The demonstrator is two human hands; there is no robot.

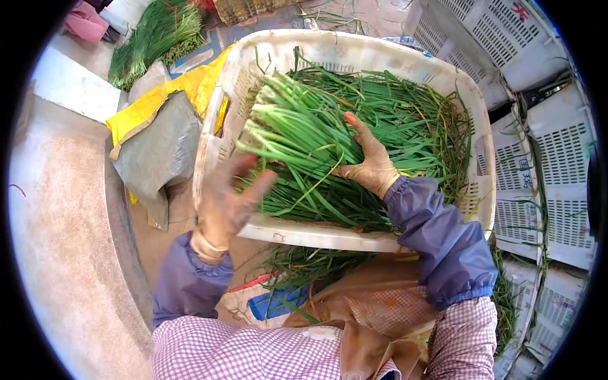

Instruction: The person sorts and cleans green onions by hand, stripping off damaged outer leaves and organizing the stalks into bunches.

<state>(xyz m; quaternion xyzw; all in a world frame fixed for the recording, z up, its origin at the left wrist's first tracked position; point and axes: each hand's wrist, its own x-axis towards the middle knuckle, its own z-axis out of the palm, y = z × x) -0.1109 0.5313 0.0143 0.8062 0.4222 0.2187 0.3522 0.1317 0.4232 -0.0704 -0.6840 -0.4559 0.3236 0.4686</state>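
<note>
A bunch of garlic chives (297,123) lies in a large white plastic crate (342,237), its pale stem ends toward the left. My right hand (372,163), in a thin tan glove, curls around the leafy side of this bunch, thumb below and fingers above. Just left of the stem ends, over the crate's front left corner, is my left hand (227,201), gloved too and smeared by motion. Its fingers are spread and I see nothing in them. More loose green chive leaves (411,120) fill the crate beneath and to the right.
Tied bundles of chives (155,38) rest at the upper left. A yellow and grey sheet (158,139) lies beside the crate. White perforated crates (557,164) are stacked along the right. Loose leaves (304,266) lie below the crate's front rim, near my lap.
</note>
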